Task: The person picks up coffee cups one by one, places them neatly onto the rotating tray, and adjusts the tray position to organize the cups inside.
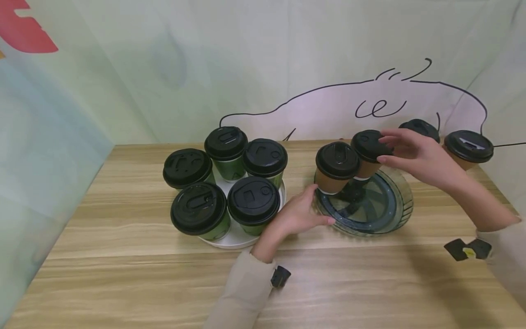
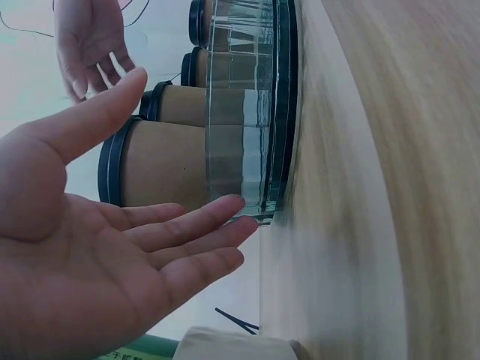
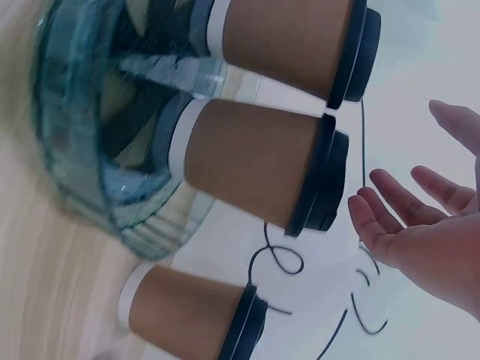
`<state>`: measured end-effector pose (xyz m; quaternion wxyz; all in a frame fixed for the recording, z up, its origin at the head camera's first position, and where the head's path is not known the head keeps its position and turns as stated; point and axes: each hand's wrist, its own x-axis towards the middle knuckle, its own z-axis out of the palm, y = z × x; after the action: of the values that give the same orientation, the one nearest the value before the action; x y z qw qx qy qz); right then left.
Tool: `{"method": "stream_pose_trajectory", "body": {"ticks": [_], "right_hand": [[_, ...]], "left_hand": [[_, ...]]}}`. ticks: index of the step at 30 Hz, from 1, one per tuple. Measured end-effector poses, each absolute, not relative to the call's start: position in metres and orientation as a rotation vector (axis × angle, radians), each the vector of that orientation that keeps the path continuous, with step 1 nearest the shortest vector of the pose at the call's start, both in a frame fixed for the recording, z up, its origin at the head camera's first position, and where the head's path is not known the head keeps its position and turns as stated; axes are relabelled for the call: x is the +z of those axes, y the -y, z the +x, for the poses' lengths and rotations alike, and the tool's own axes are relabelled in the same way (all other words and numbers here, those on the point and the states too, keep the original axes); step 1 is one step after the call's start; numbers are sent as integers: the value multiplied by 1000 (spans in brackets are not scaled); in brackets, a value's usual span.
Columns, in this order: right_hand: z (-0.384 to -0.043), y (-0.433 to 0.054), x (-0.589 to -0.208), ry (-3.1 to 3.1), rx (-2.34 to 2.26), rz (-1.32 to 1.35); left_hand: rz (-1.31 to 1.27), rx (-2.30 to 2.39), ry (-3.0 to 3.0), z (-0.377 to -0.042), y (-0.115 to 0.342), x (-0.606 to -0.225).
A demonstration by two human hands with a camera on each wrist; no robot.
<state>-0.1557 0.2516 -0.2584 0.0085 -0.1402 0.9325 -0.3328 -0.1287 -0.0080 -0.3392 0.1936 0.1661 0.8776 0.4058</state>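
At the left rim of a clear, ribbed round tray (image 1: 404, 214), my left hand (image 1: 302, 212) spreads its straight fingers beside the wall, holding nothing. Two brown paper cups with black lids stand upright in the tray: a front cup (image 1: 330, 181) and a rear cup (image 1: 366, 170). In the left wrist view, the left fingers (image 2: 202, 225) overlap the tray's wall below the nearest cup (image 2: 165, 165). My right hand (image 1: 423, 155) hovers by the rear cup's lid with loosely bent, parted fingers. The right wrist view shows a gap between that lid (image 3: 322, 180) and the right hand (image 3: 431, 225).
Left of the tray, a white round tray (image 1: 230, 246) carries several green cups (image 1: 252, 205) with black lids. Two more lidded brown cups, one back cup (image 1: 419, 130) and one right cup (image 1: 468, 148), stand behind my right arm. A printed curtain (image 1: 246, 68) borders the wooden table (image 1: 144, 274).
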Motion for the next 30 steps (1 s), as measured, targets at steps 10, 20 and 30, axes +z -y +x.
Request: {"method": "stream_pose_trajectory", "body": {"ticks": [10,20,30], "right_hand": [[-150,-280,-261,-2977,-951,-336],[-150,-299,-264,-3042,-887,-285],[-150,-315,-270,-3051,-919,-243]], "left_hand": [[437,1171,-2478,-128,8,-338],[440,1199,-2435,-128,9,-340],[434,1185,-2429,-127,9,-338]]}}
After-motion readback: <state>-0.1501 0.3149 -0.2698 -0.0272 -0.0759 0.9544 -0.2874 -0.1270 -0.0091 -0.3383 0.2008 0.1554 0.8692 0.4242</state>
